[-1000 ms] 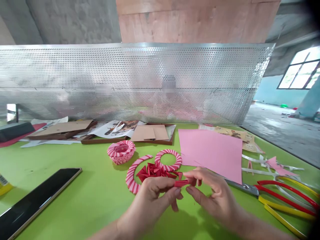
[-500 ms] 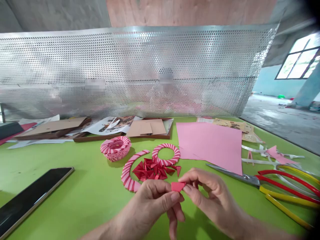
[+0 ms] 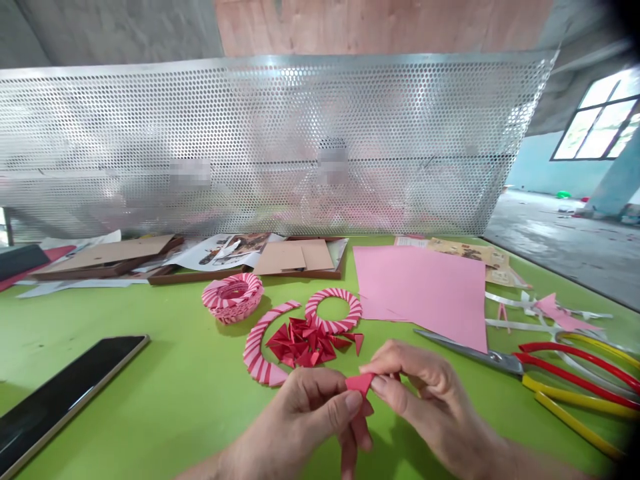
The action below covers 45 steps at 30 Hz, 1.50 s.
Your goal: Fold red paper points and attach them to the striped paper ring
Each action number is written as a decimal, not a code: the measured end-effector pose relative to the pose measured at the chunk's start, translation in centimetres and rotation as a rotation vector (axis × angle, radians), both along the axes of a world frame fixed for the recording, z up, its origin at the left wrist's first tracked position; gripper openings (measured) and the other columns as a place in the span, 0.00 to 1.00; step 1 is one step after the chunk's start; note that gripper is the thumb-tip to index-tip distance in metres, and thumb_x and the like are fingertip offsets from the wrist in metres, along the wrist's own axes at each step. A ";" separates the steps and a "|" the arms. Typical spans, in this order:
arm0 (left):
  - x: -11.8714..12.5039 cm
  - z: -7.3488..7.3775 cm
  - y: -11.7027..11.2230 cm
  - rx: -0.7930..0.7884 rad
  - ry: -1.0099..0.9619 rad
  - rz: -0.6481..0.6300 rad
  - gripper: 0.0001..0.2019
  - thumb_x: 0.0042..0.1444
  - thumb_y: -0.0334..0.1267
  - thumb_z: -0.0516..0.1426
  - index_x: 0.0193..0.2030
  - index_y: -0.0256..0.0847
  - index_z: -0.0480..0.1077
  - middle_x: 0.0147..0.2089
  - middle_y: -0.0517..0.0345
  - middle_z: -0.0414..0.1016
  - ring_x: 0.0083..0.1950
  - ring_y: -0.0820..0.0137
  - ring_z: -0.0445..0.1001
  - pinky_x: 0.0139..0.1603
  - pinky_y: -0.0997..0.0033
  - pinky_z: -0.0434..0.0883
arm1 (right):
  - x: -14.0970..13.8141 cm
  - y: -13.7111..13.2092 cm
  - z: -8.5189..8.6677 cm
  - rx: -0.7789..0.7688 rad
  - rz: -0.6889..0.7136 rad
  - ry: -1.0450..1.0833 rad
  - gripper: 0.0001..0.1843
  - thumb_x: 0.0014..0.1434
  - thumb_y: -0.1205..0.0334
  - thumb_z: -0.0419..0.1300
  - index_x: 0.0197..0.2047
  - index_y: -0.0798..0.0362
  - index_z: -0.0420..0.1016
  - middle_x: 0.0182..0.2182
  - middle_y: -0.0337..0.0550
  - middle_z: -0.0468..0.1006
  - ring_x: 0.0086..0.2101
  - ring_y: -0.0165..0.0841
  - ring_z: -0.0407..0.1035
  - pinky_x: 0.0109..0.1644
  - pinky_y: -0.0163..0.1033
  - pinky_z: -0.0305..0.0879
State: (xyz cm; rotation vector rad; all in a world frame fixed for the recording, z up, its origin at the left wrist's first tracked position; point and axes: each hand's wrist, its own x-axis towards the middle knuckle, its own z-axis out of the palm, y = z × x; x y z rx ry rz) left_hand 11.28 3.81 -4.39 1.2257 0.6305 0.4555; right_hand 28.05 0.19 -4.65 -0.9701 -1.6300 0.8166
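Note:
A small folded piece of red paper (image 3: 359, 383) is pinched between my two hands, low in the middle of the head view. My left hand (image 3: 320, 410) is closed, its thumb and index finger gripping the paper's left end. With thumb and fingertip, my right hand (image 3: 420, 387) pinches the right corner. Just beyond them lies a pile of folded red paper triangles (image 3: 303, 343). Around that pile curves an open pink-and-red paper arc (image 3: 255, 343), and a closed striped paper ring (image 3: 310, 307) sits behind it. A round striped paper basket (image 3: 233, 310) stands farther left.
Scissors with red and yellow handles (image 3: 500, 360) lie at right, partly under a pink paper sheet (image 3: 423, 287). White strips and pink scraps (image 3: 555, 310) are beside them. A phone (image 3: 70, 400) rests at left. Trays with cardboard (image 3: 295, 257) line the perforated metal screen (image 3: 280, 147).
The red paper has tilted, its right corner now higher, and the hands have shifted slightly right and down in view. Both hands keep their pinch on it.

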 end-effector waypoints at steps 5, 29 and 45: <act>-0.1 0.0 0.0 0.005 -0.013 -0.008 0.14 0.53 0.42 0.53 0.26 0.32 0.69 0.24 0.53 0.75 0.18 0.77 0.69 0.23 0.78 0.61 | 0.0 0.0 0.1 0.020 0.008 -0.032 0.08 0.54 0.72 0.53 0.31 0.53 0.72 0.23 0.37 0.68 0.26 0.27 0.62 0.30 0.32 0.59; 0.1 0.9 -0.5 0.074 -0.080 0.224 0.22 0.42 0.40 0.62 0.45 0.35 0.65 0.30 0.57 0.72 0.27 0.73 0.70 0.31 0.72 0.67 | 0.1 0.1 -0.2 -0.060 -0.091 -0.001 0.05 0.52 0.69 0.56 0.25 0.54 0.68 0.20 0.36 0.67 0.24 0.28 0.59 0.29 0.33 0.57; 0.2 0.7 0.1 0.205 0.003 0.270 0.06 0.48 0.35 0.58 0.29 0.34 0.75 0.21 0.60 0.72 0.20 0.76 0.69 0.25 0.76 0.68 | -0.1 0.5 -1.0 -0.365 0.114 0.180 0.07 0.53 0.63 0.57 0.26 0.55 0.65 0.18 0.32 0.59 0.21 0.24 0.52 0.23 0.29 0.50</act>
